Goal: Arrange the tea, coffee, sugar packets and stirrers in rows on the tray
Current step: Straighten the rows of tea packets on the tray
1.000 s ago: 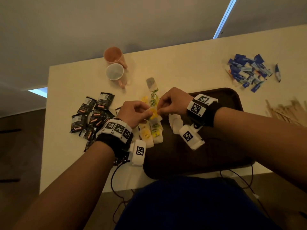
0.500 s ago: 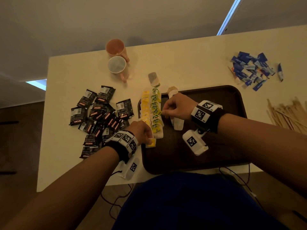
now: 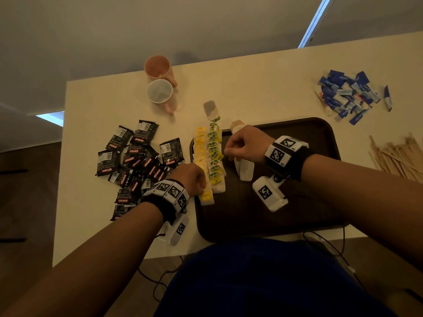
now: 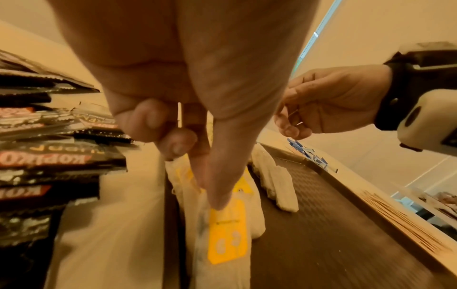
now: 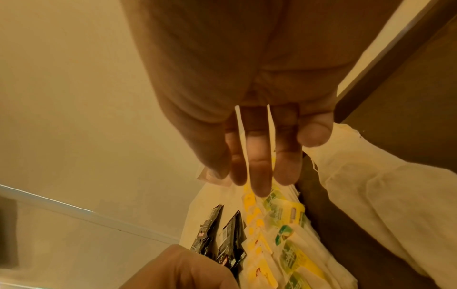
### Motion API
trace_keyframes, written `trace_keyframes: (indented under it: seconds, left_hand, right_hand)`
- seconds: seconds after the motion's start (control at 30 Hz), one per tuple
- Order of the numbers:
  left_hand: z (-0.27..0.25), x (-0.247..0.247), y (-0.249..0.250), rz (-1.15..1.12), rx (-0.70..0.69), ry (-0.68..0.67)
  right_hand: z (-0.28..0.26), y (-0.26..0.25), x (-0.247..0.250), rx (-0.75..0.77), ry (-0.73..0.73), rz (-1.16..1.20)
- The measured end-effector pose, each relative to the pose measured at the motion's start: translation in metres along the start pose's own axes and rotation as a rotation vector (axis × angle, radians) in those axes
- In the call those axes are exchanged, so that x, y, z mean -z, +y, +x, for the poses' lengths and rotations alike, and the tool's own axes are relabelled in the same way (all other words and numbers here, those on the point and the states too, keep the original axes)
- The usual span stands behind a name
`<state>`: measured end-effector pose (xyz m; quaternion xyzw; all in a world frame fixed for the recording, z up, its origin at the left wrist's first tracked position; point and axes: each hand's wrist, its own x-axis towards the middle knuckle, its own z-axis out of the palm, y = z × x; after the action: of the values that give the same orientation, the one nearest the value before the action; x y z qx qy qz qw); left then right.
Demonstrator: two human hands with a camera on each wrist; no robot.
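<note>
A dark brown tray [image 3: 286, 213] carries a row of yellow-tag tea bags [image 3: 200, 147], a row of green-tag tea bags [image 3: 215, 152] and a few plain white tea bags [image 3: 246, 170]. My left hand [image 3: 202, 187] pinches the nearest yellow-tag tea bag [image 4: 227, 234] between thumb and forefinger at the row's near end, the other fingers curled. My right hand [image 3: 229, 152] hovers over the green-tag row, fingers bent down, thumb against forefinger. Whether it holds anything is hidden. Black coffee packets [image 3: 137, 161], blue sugar packets [image 3: 348, 94] and wooden stirrers [image 3: 398, 154] lie on the table.
Two mugs [image 3: 160, 91] stand at the table's far edge. One loose tea bag [image 3: 210, 108] lies beyond the tray. The coffee pile crowds the tray's left side. Cables hang over the near table edge by my lap.
Both hands held a yellow-tag tea bag above the rows. My left hand has brought it down to the near end of the yellow row, and my right hand has let go and moved right.
</note>
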<state>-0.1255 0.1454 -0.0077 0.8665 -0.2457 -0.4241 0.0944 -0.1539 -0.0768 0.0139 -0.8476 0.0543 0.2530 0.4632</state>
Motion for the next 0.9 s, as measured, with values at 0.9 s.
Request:
trace_keyframes:
  seconds: [0.9]
  left_hand:
    - [0.041, 0.060, 0.003, -0.566, -0.008, 0.405]
  right_hand:
    - [0.188, -0.025, 0.054, 0.328, -0.400, -1.137]
